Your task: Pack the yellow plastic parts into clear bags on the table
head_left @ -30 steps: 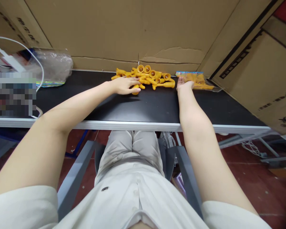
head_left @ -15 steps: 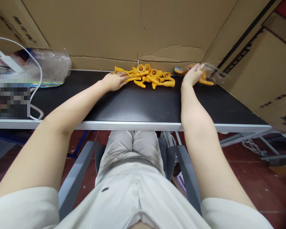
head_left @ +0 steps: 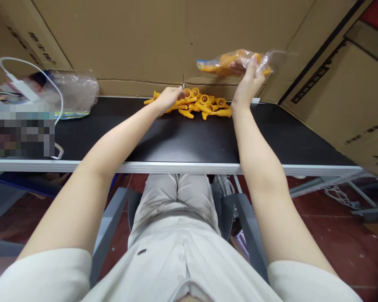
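Note:
A pile of yellow plastic pieces (head_left: 204, 105), several with round hollow ends, lies at the back of the black table. Over the left part of this pile is my left hand (head_left: 170, 98), its fingers loosely bent and pointing right, with no object visible in them. Raised above the table in front of the cardboard, my right hand (head_left: 250, 82) grips a clear plastic bag (head_left: 222, 63). More yellow pieces show through the bag, and its left end has a colourful strip. My right fingers are partly hidden by the crinkled plastic.
An upright cardboard wall (head_left: 129, 42) borders the table's back, with another cardboard panel (head_left: 343, 109) at the right. On the left lie a clear plastic bag (head_left: 77, 92) and a white cable (head_left: 58, 86) with a white plug. The metal table edge (head_left: 182, 168) runs before my lap.
My right hand has lifted the bag with yellow pieces off the table, up and to the left. My left hand has moved right over the pile, its fingers more bent.

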{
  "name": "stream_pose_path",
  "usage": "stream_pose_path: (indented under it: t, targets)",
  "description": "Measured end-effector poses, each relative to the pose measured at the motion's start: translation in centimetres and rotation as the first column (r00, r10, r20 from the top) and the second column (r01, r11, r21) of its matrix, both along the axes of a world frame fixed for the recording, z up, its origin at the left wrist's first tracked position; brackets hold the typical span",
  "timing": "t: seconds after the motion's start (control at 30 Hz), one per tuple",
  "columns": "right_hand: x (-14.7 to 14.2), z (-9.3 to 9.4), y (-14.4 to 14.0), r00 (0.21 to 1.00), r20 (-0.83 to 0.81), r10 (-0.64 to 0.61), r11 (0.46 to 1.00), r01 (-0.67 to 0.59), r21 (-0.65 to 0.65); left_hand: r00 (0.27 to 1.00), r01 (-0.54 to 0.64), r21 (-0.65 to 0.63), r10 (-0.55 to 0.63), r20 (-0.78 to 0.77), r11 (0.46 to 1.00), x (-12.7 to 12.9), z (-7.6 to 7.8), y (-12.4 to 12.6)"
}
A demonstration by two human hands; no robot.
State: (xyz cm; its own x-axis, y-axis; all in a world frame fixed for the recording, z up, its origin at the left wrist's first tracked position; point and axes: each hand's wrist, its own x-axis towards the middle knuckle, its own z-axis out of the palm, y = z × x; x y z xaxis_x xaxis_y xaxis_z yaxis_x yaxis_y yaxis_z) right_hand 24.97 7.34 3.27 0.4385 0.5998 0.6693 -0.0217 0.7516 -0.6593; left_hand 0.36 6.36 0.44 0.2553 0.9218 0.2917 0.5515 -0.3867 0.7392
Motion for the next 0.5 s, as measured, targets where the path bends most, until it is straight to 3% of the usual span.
stream_pose_path:
  t: [0.13,0.23,0.33,0.5]
  targets:
    - [-1.3,0.5,-1.4,0.956,-0.072,0.286,0.954,-0.291,-0.071,0.913,0.183,-0.297,-0.050,0.404,0.937,0.8,1.9,0.0]
    - [-1.4,-0.4,-0.7,0.921,-0.107,0.375,0.897,-0.390,-0.208,0.831,0.258,-0.308,-0.048,0.555,0.916,0.7,2.6,-0.6]
    - [-1.3,-1.7,0.8,0.896,-0.127,0.425,0.845,-0.443,-0.300,0.790,0.232,-0.271,-0.018,0.613,0.934,0.9,2.5,-1.1]
    - [-1.7,-2.7,0.5,0.856,-0.177,0.486,0.764,-0.514,-0.390,0.684,0.098,-0.330,0.177,0.708,0.939,2.3,2.2,-0.2]
